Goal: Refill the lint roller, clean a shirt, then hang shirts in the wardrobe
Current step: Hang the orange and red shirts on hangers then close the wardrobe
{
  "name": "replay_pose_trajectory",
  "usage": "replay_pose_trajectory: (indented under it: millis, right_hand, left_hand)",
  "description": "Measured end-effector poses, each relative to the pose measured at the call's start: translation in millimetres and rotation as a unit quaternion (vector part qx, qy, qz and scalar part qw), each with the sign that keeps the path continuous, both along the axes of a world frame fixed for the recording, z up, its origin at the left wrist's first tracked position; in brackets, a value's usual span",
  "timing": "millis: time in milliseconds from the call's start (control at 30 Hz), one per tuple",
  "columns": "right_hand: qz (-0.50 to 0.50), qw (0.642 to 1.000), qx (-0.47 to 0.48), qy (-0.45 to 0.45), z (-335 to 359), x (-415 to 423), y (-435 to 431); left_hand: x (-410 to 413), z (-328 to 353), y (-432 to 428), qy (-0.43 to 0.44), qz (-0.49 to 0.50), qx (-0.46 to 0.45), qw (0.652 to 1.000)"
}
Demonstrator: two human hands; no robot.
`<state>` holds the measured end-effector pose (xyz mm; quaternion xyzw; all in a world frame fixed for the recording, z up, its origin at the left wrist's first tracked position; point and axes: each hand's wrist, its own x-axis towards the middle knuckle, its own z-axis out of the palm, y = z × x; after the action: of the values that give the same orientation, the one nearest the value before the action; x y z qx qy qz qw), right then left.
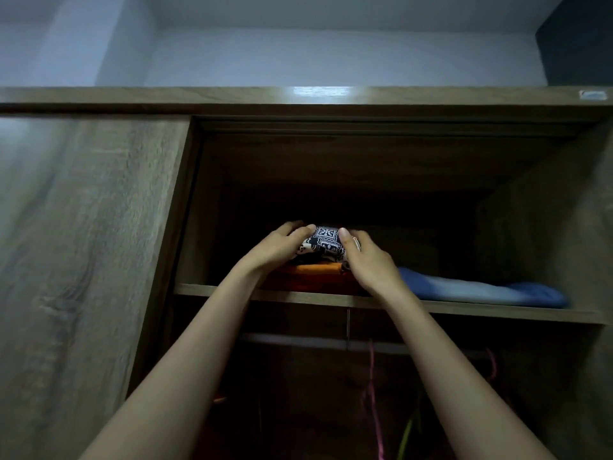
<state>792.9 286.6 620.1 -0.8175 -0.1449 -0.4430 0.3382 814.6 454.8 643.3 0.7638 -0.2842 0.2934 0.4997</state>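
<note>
Both arms reach up to the wardrobe's upper shelf (pixel 464 308). A folded black-and-white patterned shirt (pixel 323 244) lies on top of a stack with an orange folded garment (pixel 315 270) beneath it. My left hand (pixel 282 245) grips the patterned shirt's left side, thumb on top. Its right side is held by my right hand (pixel 368 260), fingers curled round the edge. Below the shelf runs a metal hanging rail (pixel 298 340) with pink hangers (pixel 373 376) in the dark.
Folded blue jeans (pixel 481 290) lie on the same shelf to the right. The wardrobe's wooden sliding door (pixel 83 260) covers the left half. The wardrobe's top board (pixel 199 96) sits under a pale ceiling. Dark clothes hang below the rail.
</note>
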Motion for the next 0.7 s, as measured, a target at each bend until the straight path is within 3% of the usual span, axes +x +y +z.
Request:
replay_pose_trajectory:
  millis: [133,367,500,700]
  right_hand:
    - [0.052,0.998,-0.018,0.011,-6.6,2.5,-2.9]
    - [0.162,0.984,0.008,-0.068,-7.8,-5.5,-5.2]
    - [0.208,0.968,0.042,-0.137,-11.0,-17.3,-9.5]
    - [0.253,0.950,0.068,-0.169,-22.4,-44.5,-33.3]
  left_hand:
    - [-0.8,-11.7,-1.4,-0.037,-0.065,-0.026,0.997]
    - [-13.8,-14.8,-0.9,-0.079,-0.193,-0.090,0.974]
    - [-27.6,-16.1,-14.4,-0.115,-0.270,-0.150,0.944]
    - [-51.3,-11.8,-51.2,-0.128,-0.371,-0.222,0.893]
